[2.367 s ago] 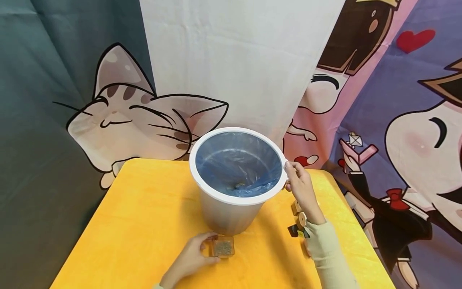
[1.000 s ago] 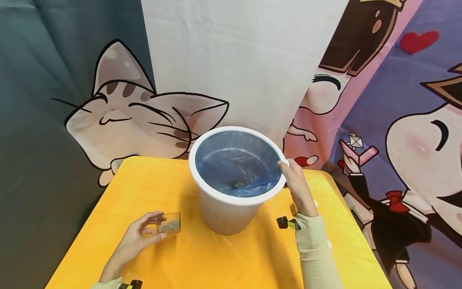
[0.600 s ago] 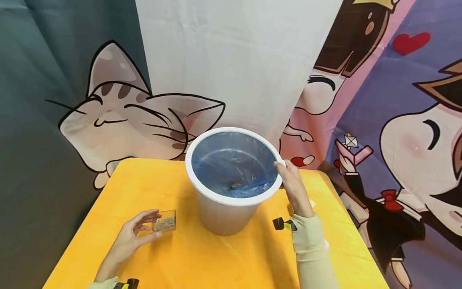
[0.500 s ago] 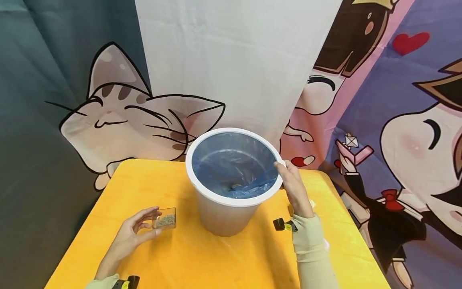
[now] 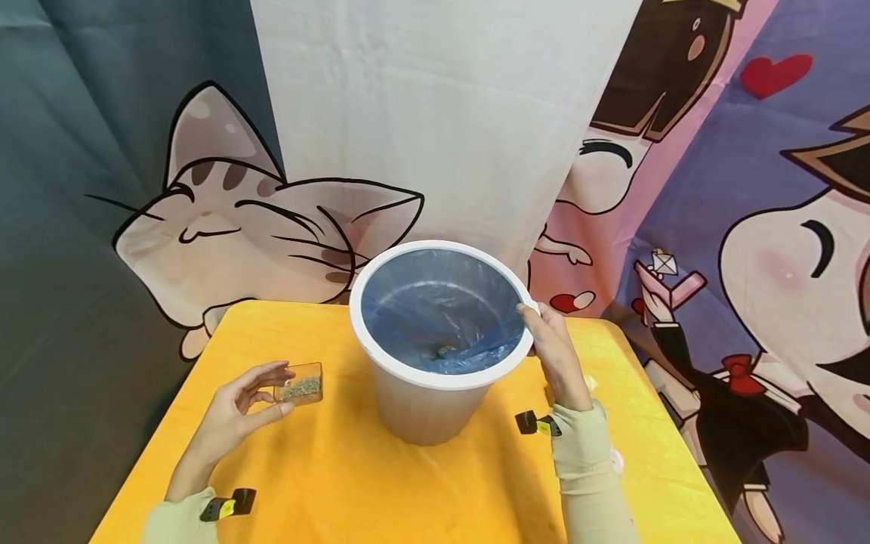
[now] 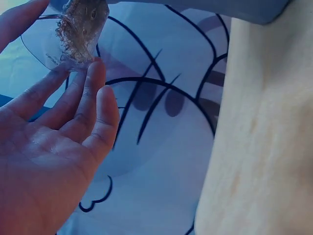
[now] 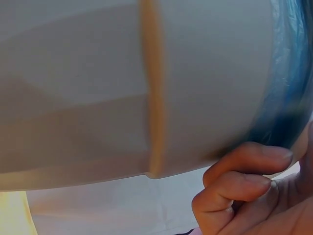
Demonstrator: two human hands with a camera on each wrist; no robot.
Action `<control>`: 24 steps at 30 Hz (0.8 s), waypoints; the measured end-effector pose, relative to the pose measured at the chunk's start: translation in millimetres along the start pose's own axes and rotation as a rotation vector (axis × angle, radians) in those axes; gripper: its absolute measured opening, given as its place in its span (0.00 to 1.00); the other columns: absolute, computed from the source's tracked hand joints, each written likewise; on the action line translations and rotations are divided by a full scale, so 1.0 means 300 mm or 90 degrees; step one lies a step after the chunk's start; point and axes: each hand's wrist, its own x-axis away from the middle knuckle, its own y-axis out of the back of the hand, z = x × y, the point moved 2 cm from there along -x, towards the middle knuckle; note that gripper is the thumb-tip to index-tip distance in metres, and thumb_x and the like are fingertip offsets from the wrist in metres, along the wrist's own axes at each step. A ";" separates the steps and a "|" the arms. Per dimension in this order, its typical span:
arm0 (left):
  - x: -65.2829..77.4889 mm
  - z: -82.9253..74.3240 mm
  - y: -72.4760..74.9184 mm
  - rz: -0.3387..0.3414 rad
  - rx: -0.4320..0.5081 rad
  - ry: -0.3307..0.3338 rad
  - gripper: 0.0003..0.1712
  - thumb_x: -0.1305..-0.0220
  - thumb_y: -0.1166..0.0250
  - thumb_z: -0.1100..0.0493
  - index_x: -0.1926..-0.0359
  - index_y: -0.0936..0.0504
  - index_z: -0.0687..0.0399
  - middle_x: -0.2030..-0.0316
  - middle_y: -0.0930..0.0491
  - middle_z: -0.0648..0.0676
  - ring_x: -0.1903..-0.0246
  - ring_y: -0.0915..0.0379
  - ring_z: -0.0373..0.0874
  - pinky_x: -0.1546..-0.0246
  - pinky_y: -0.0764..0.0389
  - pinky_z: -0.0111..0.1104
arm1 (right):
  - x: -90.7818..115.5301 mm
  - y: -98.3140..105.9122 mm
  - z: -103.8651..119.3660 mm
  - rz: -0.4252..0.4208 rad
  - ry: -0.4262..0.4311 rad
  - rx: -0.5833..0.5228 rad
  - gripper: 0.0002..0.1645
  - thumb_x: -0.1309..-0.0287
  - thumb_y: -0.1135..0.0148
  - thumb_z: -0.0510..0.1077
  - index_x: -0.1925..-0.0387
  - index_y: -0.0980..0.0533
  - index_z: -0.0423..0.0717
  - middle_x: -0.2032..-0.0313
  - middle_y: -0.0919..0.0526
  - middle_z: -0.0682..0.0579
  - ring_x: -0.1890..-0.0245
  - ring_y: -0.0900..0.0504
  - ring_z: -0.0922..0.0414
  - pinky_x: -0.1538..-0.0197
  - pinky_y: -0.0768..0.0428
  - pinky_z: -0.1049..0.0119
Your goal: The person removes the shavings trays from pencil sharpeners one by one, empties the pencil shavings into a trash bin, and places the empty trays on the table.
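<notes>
The yellow surface (image 5: 326, 483), before a hanging cloth (image 5: 442, 113) with cartoon figures (image 5: 197, 257), carries a white bin (image 5: 428, 408) lined with blue plastic (image 5: 442, 317); the right grip (image 5: 559, 353) holds its right rim (image 5: 522, 287). At left, raised above the surface, the left grip (image 5: 227, 412) pinches a small transparent box (image 5: 299, 383), partly filled with greyish crumbs (image 5: 301, 388)

The surface (image 5: 326, 483) is cut off by the head view's bottom edge. Toward the surface's right edge, a pink thing (image 5: 617, 461) sits half-hidden behind the right sleeve (image 5: 588, 472). A lump (image 5: 445, 351) inside the bucket (image 5: 424, 412) is too small to tell. The left wrist view's top edge crops the box (image 6: 84, 32).
</notes>
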 end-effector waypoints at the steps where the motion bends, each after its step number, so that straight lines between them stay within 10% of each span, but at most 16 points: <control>1: -0.006 -0.008 0.006 0.003 -0.001 -0.007 0.33 0.46 0.36 0.70 0.39 0.33 0.58 0.49 0.27 0.64 0.50 0.30 0.43 0.58 0.26 0.24 | 0.000 0.000 0.001 -0.002 0.002 0.000 0.24 0.36 0.50 0.53 0.58 0.31 0.33 0.78 0.19 0.51 0.83 0.20 0.59 0.83 0.23 0.70; 24: -0.170 -0.225 0.116 0.038 0.015 -0.146 0.34 0.52 0.38 0.80 0.41 0.33 0.68 0.51 0.25 0.63 0.52 0.28 0.44 0.58 0.25 0.24 | -0.003 0.004 -0.005 -0.003 -0.004 0.010 0.24 0.36 0.51 0.53 0.56 0.31 0.33 0.75 0.18 0.47 0.78 0.16 0.55 0.75 0.18 0.60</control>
